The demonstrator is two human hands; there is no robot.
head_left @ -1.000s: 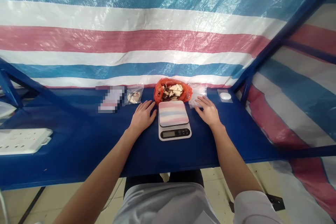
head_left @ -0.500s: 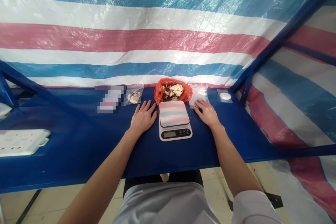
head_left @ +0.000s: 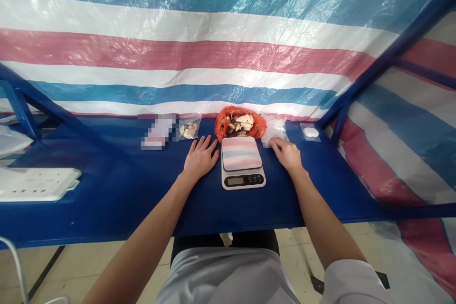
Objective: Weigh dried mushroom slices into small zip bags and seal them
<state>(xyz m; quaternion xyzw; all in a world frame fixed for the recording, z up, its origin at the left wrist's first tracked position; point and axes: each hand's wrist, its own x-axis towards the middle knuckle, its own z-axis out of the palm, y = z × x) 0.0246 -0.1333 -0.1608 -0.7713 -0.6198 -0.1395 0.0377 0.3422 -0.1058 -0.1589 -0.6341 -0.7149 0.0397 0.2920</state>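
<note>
My left hand (head_left: 200,157) lies flat on the blue table, fingers spread, to the left of a digital kitchen scale (head_left: 242,154). The scale's platform is bare, mirroring the striped sheet. On the scale's other side, my right hand (head_left: 288,153) has its fingers curled together at the near edge of clear plastic bags (head_left: 274,129), seemingly pinching one; the fingertips are partly hidden. Behind the scale, an orange plastic bag (head_left: 221,123) stands open, full of pale and dark brown sliced pieces (head_left: 240,124). A clear zip bag (head_left: 190,126) beyond my left hand contains a few pale pieces.
A small packet with a white round item (head_left: 311,132) lies at the right. Left of the zip bag is a blurred-out object (head_left: 158,132). A white power strip (head_left: 39,184) sits at the far left. Blue metal bars (head_left: 359,83) and a striped sheet (head_left: 199,54) enclose the blue table (head_left: 117,199).
My right hand has gone from fingers stretched out to fingers curled at the plastic bags' edge. My left hand stays flat. The whole view has shifted slightly.
</note>
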